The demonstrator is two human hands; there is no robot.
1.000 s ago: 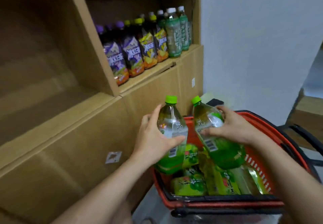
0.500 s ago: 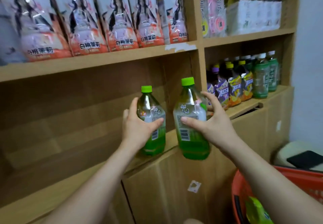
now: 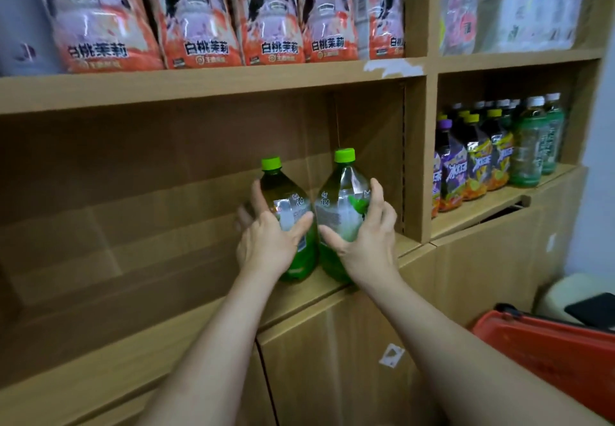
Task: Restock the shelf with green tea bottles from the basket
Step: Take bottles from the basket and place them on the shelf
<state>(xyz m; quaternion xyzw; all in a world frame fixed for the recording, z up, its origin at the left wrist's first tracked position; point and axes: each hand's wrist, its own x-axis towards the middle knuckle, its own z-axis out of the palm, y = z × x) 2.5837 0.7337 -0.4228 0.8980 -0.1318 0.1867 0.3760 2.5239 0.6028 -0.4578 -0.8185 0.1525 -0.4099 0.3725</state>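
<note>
Head view shows me the left green tea bottle (image 3: 286,194) and the right green tea bottle (image 3: 344,192) upright and touching at the shoulder. Their bases are right at the front lip of the lower shelf (image 3: 186,342), just left of the upright divider (image 3: 414,166); I cannot tell whether they bear fully on the board. My left grip (image 3: 266,246) is wrapped round the left bottle's label, thumb across the front, and my right grip (image 3: 366,242) holds the right bottle likewise from its outer side. The risk I judge greatest is letting go this near the edge: a base half over the lip would tip the bottle forward off the shelf and down past the cabinet front (image 3: 332,359). Because the bottles press together, pushing one deeper could drag or topple the other, and the liquid inside would add to any rocking. The right bottle could also knock the divider if I swing it wide. The red basket (image 3: 545,342) sits low to my right, well apart, so it would not catch a fall.
</note>
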